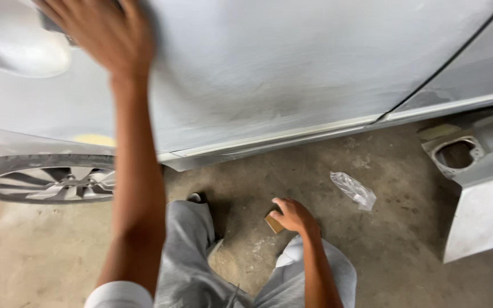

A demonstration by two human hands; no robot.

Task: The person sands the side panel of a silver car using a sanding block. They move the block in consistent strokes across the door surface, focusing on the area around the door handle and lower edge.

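Observation:
My left hand [104,34] is raised against the sanded grey car door [269,68], blurred. It lies over a dark grey pad [51,24], of which only an edge shows past the fingers. My right hand [293,215] is low near the concrete floor, between my knees and the door sill, with its fingers closed on a small brown block [273,223]. My grey trousers [189,256] fill the bottom middle of the view.
A side mirror [21,43] juts out at the top left. The front wheel [52,182] is at the lower left, with a yellow patch [93,139] above it. A crumpled clear plastic bag [354,190] lies on the floor. A detached grey body panel [480,194] stands at the right.

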